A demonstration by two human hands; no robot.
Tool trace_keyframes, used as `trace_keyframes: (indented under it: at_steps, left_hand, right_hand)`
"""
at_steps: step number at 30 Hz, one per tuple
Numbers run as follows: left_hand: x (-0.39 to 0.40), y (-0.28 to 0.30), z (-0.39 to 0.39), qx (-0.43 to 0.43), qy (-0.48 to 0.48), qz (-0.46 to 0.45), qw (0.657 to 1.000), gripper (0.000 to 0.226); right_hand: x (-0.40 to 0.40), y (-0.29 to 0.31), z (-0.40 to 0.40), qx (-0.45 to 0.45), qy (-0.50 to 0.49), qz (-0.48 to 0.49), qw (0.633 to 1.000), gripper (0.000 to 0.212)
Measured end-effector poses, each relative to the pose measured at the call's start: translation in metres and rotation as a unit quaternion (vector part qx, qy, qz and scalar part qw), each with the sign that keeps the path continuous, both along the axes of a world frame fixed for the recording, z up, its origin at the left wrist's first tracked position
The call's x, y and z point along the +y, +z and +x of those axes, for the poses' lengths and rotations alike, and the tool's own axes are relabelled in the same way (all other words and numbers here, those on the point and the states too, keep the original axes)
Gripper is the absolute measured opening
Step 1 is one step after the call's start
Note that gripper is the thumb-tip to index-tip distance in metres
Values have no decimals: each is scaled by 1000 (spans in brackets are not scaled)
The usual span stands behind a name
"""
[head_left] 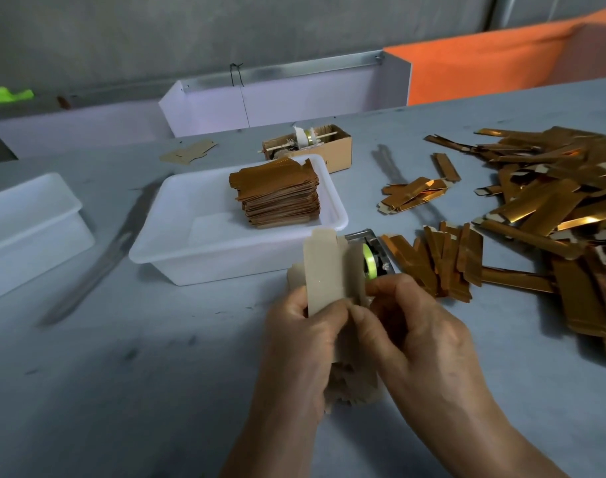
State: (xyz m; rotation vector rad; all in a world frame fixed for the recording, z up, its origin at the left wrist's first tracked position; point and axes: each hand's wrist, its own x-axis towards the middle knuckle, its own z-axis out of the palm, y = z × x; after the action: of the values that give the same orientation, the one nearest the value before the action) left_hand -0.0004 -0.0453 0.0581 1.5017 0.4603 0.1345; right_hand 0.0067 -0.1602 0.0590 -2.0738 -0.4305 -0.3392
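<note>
Hands meet above the grey table (156,391): the left hand (301,339) grips a bundle of carton blanks (324,270) upright, plain side facing, so the right hand (422,336) can pinch the front one's edge, probably for folding. The tape dispenser (372,257) sits just behind, within reach.

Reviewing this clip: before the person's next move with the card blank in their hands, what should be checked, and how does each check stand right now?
1. Card blank held by both hands, left hand and right hand: ok.
2. Tape dispenser close behind the blank, within easy reach: ok.
3. A piece of tape ready on the fingers: cannot tell.
4. Blank's folds lined up: cannot tell, the hands cover its lower part.
5. Stack of gold blanks in the white tray for later pieces: ok.
6. Gold pile lies to the right, apart from the hands: ok.
</note>
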Motion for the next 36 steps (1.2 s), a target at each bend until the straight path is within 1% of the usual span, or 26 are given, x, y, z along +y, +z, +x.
trace_keyframes:
  at_steps: [3, 6, 10, 11, 13, 14, 15, 17, 18, 19, 20, 21, 23, 25, 27, 28, 31, 34, 36]
  left_hand:
    - [1, 2, -5, -8, -24, -8, 1000, 12]
    - [5, 4, -8, -16, -55, 20, 998, 13]
    - [7, 11, -11, -22, -101, 55, 993, 34]
    - [6, 13, -12, -24, -109, 72, 991, 34]
    - [7, 14, -13, -25, -101, 118, 988, 25]
    - [8, 14, -13, -21, -99, 134, 986, 23]
    - [9, 15, -13, -17, -105, 141, 984, 23]
    - [9, 17, -14, -6, -134, 143, 981, 26]
    - [9, 19, -15, 4, -155, 138, 978, 26]
    - [8, 20, -16, 14, -170, 125, 977, 24]
    - [7, 21, -16, 19, -177, 106, 978, 20]
    - [6, 20, -14, 23, -174, 93, 980, 16]
    - [5, 19, -12, 35, -150, 95, 984, 16]
    - [4, 17, -13, 35, -129, 98, 986, 14]
    - [3, 16, -14, 20, -108, 99, 989, 5]
    - [3, 16, -15, 12, -91, 107, 990, 4]
    - [2, 12, -16, -3, -50, 110, 993, 8]
    - [0, 8, -16, -22, -22, 107, 994, 7]
    - [-3, 5, -17, -54, 8, 148, 987, 7]
  right_hand:
    - [4, 3, -5, 9, 37, 32, 999, 21]
    - [3, 3, -3, 36, 42, 46, 997, 22]
    - [3, 4, 0, 60, 35, 19, 997, 26]
    - [2, 3, 0, 68, 34, 12, 997, 23]
    - [2, 3, 1, 98, 32, 19, 994, 17]
    - [1, 3, 1, 117, 27, 43, 992, 18]
    - [-1, 4, 2, 137, 17, 73, 988, 23]
    - [-6, 4, 6, 199, 8, 131, 971, 41]
    - [-8, 5, 9, 250, 25, 173, 952, 45]
    - [-10, 5, 11, 302, 55, 220, 926, 42]
    - [-11, 6, 12, 339, 80, 260, 901, 34]
    - [-12, 6, 13, 352, 93, 283, 887, 27]
    - [-12, 5, 15, 351, 90, 284, 888, 19]
    - [-11, 3, 15, 349, 79, 282, 890, 16]
    - [-9, 3, 14, 348, 71, 283, 891, 15]
    - [-9, 3, 13, 347, 66, 284, 892, 17]
    - [-8, 2, 12, 341, 56, 291, 892, 26]
    - [-9, 3, 11, 338, 56, 296, 892, 23]
    - [-8, 4, 11, 340, 56, 297, 890, 21]
